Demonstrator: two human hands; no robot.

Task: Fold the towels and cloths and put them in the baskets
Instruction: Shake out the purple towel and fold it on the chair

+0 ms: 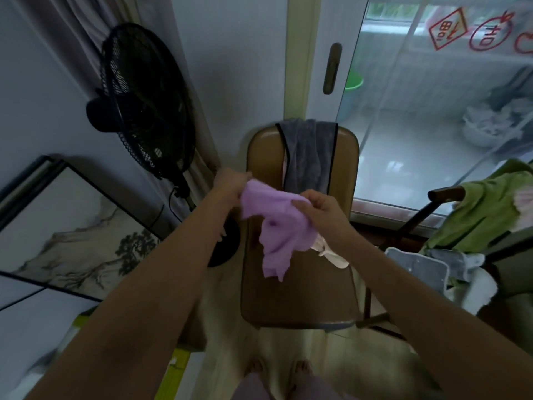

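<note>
Head view, both hands' grip on purple cloth [277, 226], above chair [300, 298]

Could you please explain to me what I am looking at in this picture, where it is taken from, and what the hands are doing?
There is no machine here: a person wears a wide-angle camera on the head, so the single picture looks forward and down along their own two bare arms.

The left hand and the right hand both pinch the upper edge of a purple cloth, which hangs crumpled in the air between them, not yet folded.

Below it stands a brown chair. A grey towel is draped over its backrest, and a small white cloth lies on the seat, partly hidden behind the purple one.

To the left stands a black fan; to the right a green cloth lies over other furniture. I cannot make out any basket for certain.
</note>
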